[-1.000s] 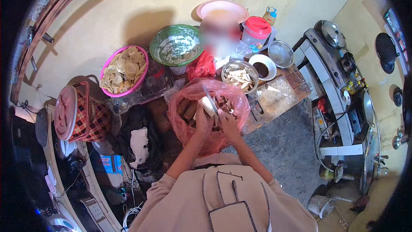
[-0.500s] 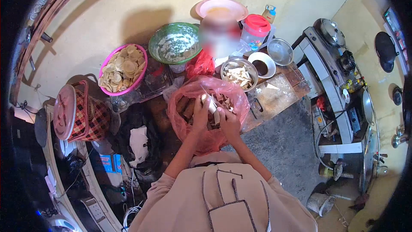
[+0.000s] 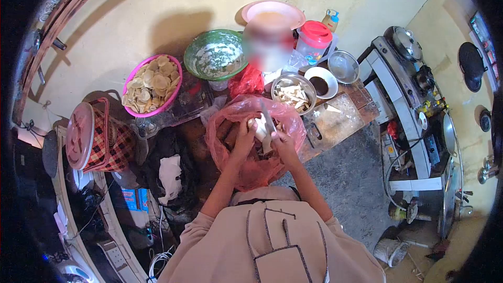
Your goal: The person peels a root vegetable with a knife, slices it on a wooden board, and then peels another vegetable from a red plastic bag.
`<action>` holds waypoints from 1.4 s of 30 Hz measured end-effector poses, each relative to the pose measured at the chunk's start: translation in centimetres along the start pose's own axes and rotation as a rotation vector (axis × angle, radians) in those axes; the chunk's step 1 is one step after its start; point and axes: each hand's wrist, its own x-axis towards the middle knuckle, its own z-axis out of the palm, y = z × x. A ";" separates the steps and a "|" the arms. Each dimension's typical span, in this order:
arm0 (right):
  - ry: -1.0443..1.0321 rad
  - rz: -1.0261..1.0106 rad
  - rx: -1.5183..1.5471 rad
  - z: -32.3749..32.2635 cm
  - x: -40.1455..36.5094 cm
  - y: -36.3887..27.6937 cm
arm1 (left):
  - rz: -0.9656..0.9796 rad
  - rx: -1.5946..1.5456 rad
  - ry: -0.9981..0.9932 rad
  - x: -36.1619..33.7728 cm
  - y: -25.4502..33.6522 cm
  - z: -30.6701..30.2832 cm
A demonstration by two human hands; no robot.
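The left hand (image 3: 244, 140) has its fingers closed around a pale, peeled-looking piece (image 3: 259, 130), while the right hand (image 3: 283, 145) grips a knife (image 3: 268, 119) low on the blade, its handle mostly hidden by the fingers. The blade points away from the body, close against the right side of the pale piece; whether its edge has bitten in is too small to tell.

Both hands are over the open mouth of a pink plastic bag (image 3: 217, 166), with the piece held above the brown, rough-skinned lengths (image 3: 226, 128) inside. The bag sits at the near side of the counter (image 3: 369, 106), beside a worn board (image 3: 343, 118). Just beyond the bag, a round bowl (image 3: 315, 99) holds pale cut sticks (image 3: 292, 95), and a white bowl (image 3: 332, 80) with dark contents is beside it.

The step in hand looks like trimming or peeling the pale piece with the knife, the bag beneath placed to catch what falls. Another stroke would call for a firm left hold, with those fingertips clear of the edge, and a short, controlled push or draw from the right wrist. The piece may be smooth or damp, so it could slip if turned while the blade presses on it.
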 end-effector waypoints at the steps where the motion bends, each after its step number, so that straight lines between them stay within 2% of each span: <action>1: 0.069 -0.152 -0.059 0.6 0.3 -0.1 | -0.019 -0.025 -0.002 0.0 -0.5 0.0; 3: 0.120 -0.199 -0.102 0.7 0.5 -0.5 | -0.056 -0.076 -0.007 0.0 -1.0 0.1; 5: 0.081 0.009 -0.071 -0.2 0.5 -1.0 | -0.073 -0.102 -0.024 -0.4 -0.7 0.8; 8: 0.093 -0.062 -0.015 -0.3 0.9 0.4 | -0.001 -0.014 -0.025 -0.8 0.2 1.5; 12: 0.188 -0.142 -0.152 0.8 0.5 0.4 | 0.082 0.150 0.082 -1.1 0.6 2.3; 17: 0.265 -0.105 -0.083 0.4 0.5 1.5 | 0.048 0.027 0.054 -1.1 0.9 2.8; 21: 0.254 -0.111 -0.183 0.4 -0.1 0.7 | 0.007 -0.049 0.028 -1.0 0.7 2.7; 24: 0.293 -0.104 -0.294 0.4 -0.1 0.7 | 0.022 0.243 -0.049 -0.9 -0.2 2.1; 27: 0.335 -0.156 -0.382 0.1 0.4 2.0 | -0.250 0.015 -0.133 -1.3 0.5 1.9; 29: 0.367 -0.137 -0.544 0.0 0.6 2.6 | -0.224 -0.013 -0.150 -1.3 1.0 2.2; 32: 0.331 -0.204 -0.572 0.2 0.2 1.4 | -0.212 -0.009 -0.132 -1.3 0.6 2.4; 35: 0.341 -0.194 -0.574 -0.6 1.3 3.5 | -0.194 -0.008 -0.098 -1.4 0.5 2.9; 38: 0.354 -0.018 -0.556 -0.3 0.7 0.8 | -0.137 0.079 -0.081 -1.7 -0.3 2.9; 39: 0.333 0.001 -0.412 -0.8 1.0 1.4 | -0.111 0.125 -0.078 -1.7 -0.6 2.9; 41: 0.284 0.037 -0.124 -1.9 1.9 3.1 | -0.175 -0.095 -0.088 -2.2 1.2 3.0; 42: 0.351 -0.044 -0.156 -1.5 1.6 2.6 | -0.207 -0.205 -0.093 -2.4 1.8 3.1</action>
